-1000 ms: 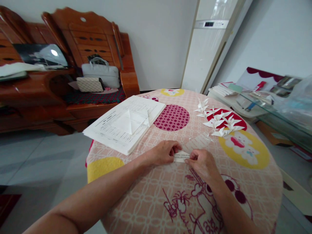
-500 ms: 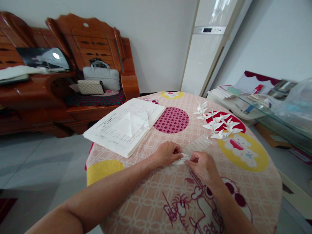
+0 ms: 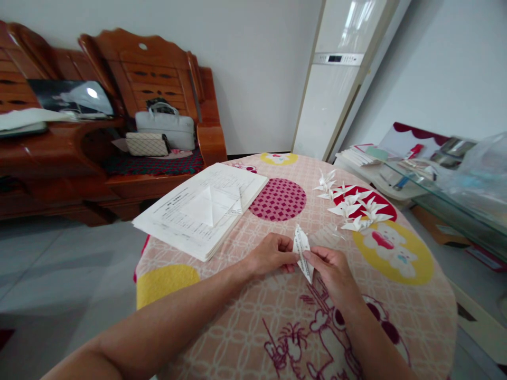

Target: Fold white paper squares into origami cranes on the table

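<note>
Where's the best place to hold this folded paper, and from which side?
Probably pinch the folded paper by both sides near its middle, coming in from left and right. It's a slim diamond, its sharp tips pointing away from and toward you, so the wider middle offers more to hold.

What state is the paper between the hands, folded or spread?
Folded: the paper is a narrow, pointed diamond, pinched between the left hand and right hand. Layer count: cannot tell.
</note>
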### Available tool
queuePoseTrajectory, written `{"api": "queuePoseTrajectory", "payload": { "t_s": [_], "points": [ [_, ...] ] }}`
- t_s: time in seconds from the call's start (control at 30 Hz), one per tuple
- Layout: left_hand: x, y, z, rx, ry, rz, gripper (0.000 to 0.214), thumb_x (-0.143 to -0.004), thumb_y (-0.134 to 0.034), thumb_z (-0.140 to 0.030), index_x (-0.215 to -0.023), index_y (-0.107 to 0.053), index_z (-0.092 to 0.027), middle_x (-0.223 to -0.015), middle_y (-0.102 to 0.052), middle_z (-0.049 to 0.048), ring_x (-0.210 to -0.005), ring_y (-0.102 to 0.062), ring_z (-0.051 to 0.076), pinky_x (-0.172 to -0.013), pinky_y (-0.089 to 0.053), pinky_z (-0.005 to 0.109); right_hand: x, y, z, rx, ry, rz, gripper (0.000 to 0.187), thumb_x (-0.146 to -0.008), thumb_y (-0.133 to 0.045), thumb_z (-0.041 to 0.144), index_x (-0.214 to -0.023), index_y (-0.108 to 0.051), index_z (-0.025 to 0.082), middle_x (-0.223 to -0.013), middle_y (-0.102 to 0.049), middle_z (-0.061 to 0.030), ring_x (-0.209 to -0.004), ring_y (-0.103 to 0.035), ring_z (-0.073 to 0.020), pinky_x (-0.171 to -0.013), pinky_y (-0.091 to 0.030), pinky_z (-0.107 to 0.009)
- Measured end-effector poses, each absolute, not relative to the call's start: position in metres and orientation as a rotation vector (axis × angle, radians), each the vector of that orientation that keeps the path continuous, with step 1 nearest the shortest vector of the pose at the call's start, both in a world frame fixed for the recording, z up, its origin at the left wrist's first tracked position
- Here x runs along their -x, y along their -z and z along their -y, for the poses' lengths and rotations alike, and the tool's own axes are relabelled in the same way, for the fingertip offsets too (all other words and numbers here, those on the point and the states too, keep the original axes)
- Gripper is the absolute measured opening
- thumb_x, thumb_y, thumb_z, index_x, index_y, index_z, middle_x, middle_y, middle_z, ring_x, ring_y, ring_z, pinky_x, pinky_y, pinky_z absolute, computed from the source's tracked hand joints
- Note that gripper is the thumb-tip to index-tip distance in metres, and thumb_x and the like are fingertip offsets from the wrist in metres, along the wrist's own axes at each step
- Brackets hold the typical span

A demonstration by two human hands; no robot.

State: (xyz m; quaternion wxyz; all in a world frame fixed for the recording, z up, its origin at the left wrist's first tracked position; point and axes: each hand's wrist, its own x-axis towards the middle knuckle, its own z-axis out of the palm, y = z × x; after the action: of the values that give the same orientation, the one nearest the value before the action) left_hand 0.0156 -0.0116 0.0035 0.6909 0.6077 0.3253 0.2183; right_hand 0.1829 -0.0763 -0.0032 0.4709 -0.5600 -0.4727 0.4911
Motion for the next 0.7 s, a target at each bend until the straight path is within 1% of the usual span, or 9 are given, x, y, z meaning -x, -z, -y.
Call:
{"api": "queuePoseTrajectory", "payload": {
  "t_s": [0.13,0.27,0.33,0.43,0.5,0.6,0.7],
  "points": [
    [-0.014,-0.006,0.012,-1.318,-0.471,-0.709,0.032,-0.068,-0.071,-0.038,-0.075,-0.062,-0.008,-0.059,-0.061,0.0017,-0.052,-0.059,0.012,-0.05,-0.049,0.022,-0.186,0.002,0.078,1.374,-1.302,1.16,0.028,-0.077,-0.065,0.042,-0.071,-0.066,0.014,-0.055,-0.054,0.0023,-0.048,-0.043,-0.0097,-0.045,-0.03,-0.021],
    [-0.012,-0.003,0.011,-1.271,-0.459,-0.733,0.028,-0.066,-0.071,-0.033,-0.072,-0.066,-0.007,-0.054,-0.061,0.002,-0.046,-0.054,0.01,-0.045,-0.044,0.019,-0.19,0.001,0.08,1.401,-1.399,1.255,0.03,-0.076,-0.066,0.04,-0.064,-0.062,0.014,-0.051,-0.048,0.0038,-0.046,-0.038,-0.008,-0.044,-0.026,-0.021],
    [-0.01,-0.003,0.011,-1.238,-0.432,-0.738,0.026,-0.065,-0.071,-0.031,-0.071,-0.068,-0.006,-0.055,-0.062,0.0033,-0.045,-0.055,0.01,-0.045,-0.045,0.019,-0.19,0.0,0.08,1.399,-1.435,1.305,0.031,-0.077,-0.065,0.041,-0.064,-0.062,0.013,-0.052,-0.049,0.0036,-0.047,-0.038,-0.0078,-0.044,-0.027,-0.02],
    [-0.007,-0.005,0.013,-1.204,-0.401,-0.736,0.026,-0.063,-0.072,-0.029,-0.075,-0.069,-0.007,-0.058,-0.065,0.0047,-0.049,-0.059,0.012,-0.047,-0.048,0.021,-0.19,-0.001,0.078,1.386,-1.428,1.326,0.03,-0.077,-0.065,0.043,-0.072,-0.065,0.013,-0.059,-0.056,0.0015,-0.051,-0.045,-0.0091,-0.046,-0.034,-0.02],
    [-0.005,-0.007,0.013,-1.211,-0.376,-0.735,0.027,-0.064,-0.071,-0.031,-0.076,-0.07,-0.007,-0.059,-0.066,0.0049,-0.051,-0.06,0.013,-0.049,-0.049,0.021,-0.192,0.0,0.076,1.404,-1.395,1.31,0.03,-0.077,-0.066,0.044,-0.076,-0.065,0.014,-0.063,-0.059,0.0005,-0.052,-0.048,-0.0099,-0.047,-0.037,-0.021],
    [-0.002,-0.006,0.01,-1.272,-0.34,-0.749,0.032,-0.068,-0.068,-0.04,-0.073,-0.068,-0.008,-0.058,-0.064,0.0042,-0.051,-0.059,0.012,-0.051,-0.048,0.022,-0.196,0.004,0.074,1.43,-1.383,1.326,0.029,-0.078,-0.064,0.043,-0.074,-0.064,0.014,-0.061,-0.058,0.0011,-0.049,-0.047,-0.0093,-0.045,-0.035,-0.02],
    [0.001,-0.004,0.005,-1.463,-0.342,-0.806,0.032,-0.07,-0.066,-0.042,-0.064,-0.062,-0.011,-0.051,-0.057,-0.0009,-0.045,-0.051,0.009,-0.047,-0.04,0.02,-0.198,0.008,0.072,1.493,-1.356,1.419,0.028,-0.08,-0.059,0.041,-0.072,-0.064,0.015,-0.057,-0.056,0.0021,-0.045,-0.044,-0.0089,-0.043,-0.031,-0.021]
  ]
}}
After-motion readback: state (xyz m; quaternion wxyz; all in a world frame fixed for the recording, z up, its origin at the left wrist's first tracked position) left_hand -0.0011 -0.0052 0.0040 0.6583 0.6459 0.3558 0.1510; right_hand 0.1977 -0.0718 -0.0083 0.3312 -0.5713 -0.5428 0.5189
